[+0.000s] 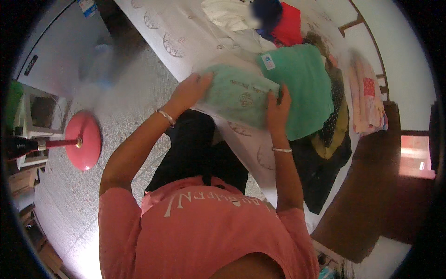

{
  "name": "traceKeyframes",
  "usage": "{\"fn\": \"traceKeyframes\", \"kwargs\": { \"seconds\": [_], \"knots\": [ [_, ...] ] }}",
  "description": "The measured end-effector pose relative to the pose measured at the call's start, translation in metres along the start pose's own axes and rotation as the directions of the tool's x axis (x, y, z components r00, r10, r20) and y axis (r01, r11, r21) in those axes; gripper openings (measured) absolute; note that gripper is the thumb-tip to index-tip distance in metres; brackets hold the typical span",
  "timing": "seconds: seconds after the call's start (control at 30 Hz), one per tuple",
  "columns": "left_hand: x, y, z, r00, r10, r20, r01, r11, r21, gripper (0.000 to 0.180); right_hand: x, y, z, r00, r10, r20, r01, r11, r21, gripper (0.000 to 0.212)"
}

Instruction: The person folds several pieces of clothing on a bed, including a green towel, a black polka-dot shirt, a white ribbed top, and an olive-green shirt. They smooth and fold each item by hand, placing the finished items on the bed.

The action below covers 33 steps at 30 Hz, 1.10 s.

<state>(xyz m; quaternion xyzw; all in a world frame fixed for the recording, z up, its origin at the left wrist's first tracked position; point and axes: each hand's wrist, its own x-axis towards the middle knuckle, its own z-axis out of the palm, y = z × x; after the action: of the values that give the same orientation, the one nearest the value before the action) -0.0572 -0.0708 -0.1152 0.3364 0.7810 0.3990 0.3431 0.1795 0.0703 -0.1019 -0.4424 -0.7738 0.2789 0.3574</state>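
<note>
Between my two hands is a flat, pale green packet (234, 95) with dark printing and a slightly see-through, plastic-like look. My left hand (191, 93) grips its left edge, thumb on top. At its right edge my right hand (278, 111) pinches the side. Just beyond and to the right lies a folded green cloth (302, 88) with a small white label, close to my right hand. What the packet contains cannot be made out clearly.
A patterned pale sheet (174, 28) covers the bed-like surface. White, red and navy clothes lie at the far end, dark garments (320, 172) under the green cloth. Folded pink fabric (364, 97) sits at right. On the floor at left stands a fan with a round red base (83, 139).
</note>
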Motion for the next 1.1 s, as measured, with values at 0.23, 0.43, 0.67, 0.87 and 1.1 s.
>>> {"fn": "traceKeyframes", "kwargs": {
  "seconds": [0.23, 0.43, 0.67, 0.87, 1.1],
  "knots": [
    [0.015, 0.046, -0.018, 0.957, 0.286, 0.057, -0.243, 0.890, -0.386, 0.053, 0.011, -0.028, -0.058, 0.856, 0.354, 0.377, -0.503, 0.740, 0.446, 0.060],
    [0.004, 0.081, -0.050, 0.677, 0.724, -0.131, -0.727, 0.632, -0.268, 0.046, -0.010, -0.086, -0.092, 0.796, -0.595, -0.115, 0.567, 0.798, -0.206, 0.053],
    [0.008, 0.008, -0.031, 0.785, 0.618, -0.045, -0.619, 0.786, 0.001, 0.047, -0.049, -0.039, -0.081, 0.823, -0.485, 0.294, 0.547, 0.816, -0.185, 0.040],
    [0.000, 0.081, 0.011, 0.474, 0.874, -0.105, -0.750, 0.463, 0.473, 0.048, -0.002, -0.066, -0.057, 0.839, -0.532, 0.118, 0.541, 0.791, -0.285, 0.042],
    [0.014, 0.065, 0.056, 0.573, 0.813, 0.101, -0.684, 0.407, 0.605, 0.056, 0.010, -0.024, 0.016, 0.902, -0.378, 0.207, 0.430, 0.754, -0.497, 0.051]
  ]
}}
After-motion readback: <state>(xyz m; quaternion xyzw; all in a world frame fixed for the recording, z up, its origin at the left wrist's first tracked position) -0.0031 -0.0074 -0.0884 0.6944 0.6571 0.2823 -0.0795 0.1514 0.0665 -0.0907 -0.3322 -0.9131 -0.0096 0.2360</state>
